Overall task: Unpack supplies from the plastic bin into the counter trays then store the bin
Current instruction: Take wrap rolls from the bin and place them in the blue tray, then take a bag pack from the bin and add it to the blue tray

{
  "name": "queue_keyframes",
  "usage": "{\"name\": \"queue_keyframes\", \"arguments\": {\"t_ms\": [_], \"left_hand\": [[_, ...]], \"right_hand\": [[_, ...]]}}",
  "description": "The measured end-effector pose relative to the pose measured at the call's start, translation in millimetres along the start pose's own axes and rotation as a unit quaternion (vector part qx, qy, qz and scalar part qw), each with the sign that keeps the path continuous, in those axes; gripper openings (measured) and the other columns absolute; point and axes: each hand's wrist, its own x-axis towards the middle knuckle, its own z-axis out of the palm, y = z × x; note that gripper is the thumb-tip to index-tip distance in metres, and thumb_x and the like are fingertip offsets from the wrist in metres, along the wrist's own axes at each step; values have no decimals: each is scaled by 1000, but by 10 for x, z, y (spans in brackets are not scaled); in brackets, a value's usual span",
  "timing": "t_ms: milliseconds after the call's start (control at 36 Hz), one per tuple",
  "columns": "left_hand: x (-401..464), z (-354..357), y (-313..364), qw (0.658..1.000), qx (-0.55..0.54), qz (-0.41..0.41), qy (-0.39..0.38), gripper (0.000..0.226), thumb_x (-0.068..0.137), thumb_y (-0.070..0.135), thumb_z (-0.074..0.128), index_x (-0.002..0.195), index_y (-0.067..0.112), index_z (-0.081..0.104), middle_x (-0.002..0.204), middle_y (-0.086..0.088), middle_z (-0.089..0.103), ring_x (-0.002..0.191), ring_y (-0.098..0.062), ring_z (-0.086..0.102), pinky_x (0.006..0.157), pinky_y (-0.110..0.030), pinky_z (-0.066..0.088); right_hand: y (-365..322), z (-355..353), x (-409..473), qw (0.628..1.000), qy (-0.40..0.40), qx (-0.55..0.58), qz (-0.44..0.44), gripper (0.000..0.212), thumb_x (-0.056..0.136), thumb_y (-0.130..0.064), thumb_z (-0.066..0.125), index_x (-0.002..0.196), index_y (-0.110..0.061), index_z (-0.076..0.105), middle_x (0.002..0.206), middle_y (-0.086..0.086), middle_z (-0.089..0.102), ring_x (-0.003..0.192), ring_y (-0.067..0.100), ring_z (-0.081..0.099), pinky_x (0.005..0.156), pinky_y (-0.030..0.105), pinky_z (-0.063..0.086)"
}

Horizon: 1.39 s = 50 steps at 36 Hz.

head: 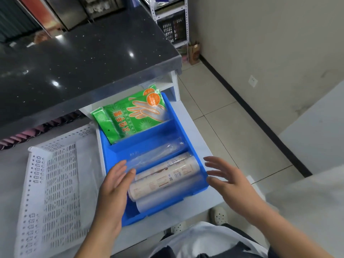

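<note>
The blue plastic bin (168, 127) sits on the white surface (197, 131) in front of me, partly tucked under the edge of the dark speckled countertop (83, 58). A divider splits the bin. In the far compartment a green pack of disposable gloves (130, 112) leans upright against the back wall. In the near compartment lie several rolls side by side: a clear film roll (156, 151) nearest the divider, then a printed label roll (163, 174), then a frosted roll (167, 190) against the near wall.

My left hand (113, 190) reaches into the near compartment at the bin's left end, palm turned toward the roll ends, fingers spread and touching the ends of the clear and printed rolls; its grip is released, closed on nothing. My right hand (229, 179) hovers just beside the bin's right wall, fingers splayed, grip also released and holding nothing.

Just left of the bin lies a white perforated tray (39, 183), on the same surface.
</note>
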Motion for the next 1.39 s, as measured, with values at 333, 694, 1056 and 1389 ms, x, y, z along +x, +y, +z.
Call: {"name": "queue_keyframes", "arguments": {"t_ms": [333,694,1056,1389], "left_hand": [[-19,117,-11,970,-103,-222,6,39,93,57,49,120,29,51,108,5,66,102,-14,61,90,-39,41],[-118,236,-172,981,-61,-182,29,44,91,57,54,130,37,58,124,12,70,116,-7,60,105,-35,41],[-1298,-135,-514,988,40,82,125,54,93,28,66,143,38,47,147,20,47,135,7,41,111,-21,30],[-2472,-1777,-2007,976,187,-82,75,92,75,82,48,153,35,29,162,14,21,148,-8,20,123,-40,21]], "right_hand": [[-99,-66,218,997,-75,-8,34,49,89,-10,60,128,-40,55,117,-13,65,88,-7,67,71,15,52],[-120,-210,248,977,-146,-144,-51,50,88,-29,62,132,-49,48,125,-21,59,108,-1,59,82,22,49],[-144,326,-523,934,-145,-274,-178,57,88,-42,60,142,-43,41,151,-19,38,140,2,30,106,20,28],[283,1976,-1708,882,-256,-345,-195,58,87,-44,64,141,-36,46,147,-15,46,136,9,40,110,29,34]]}}
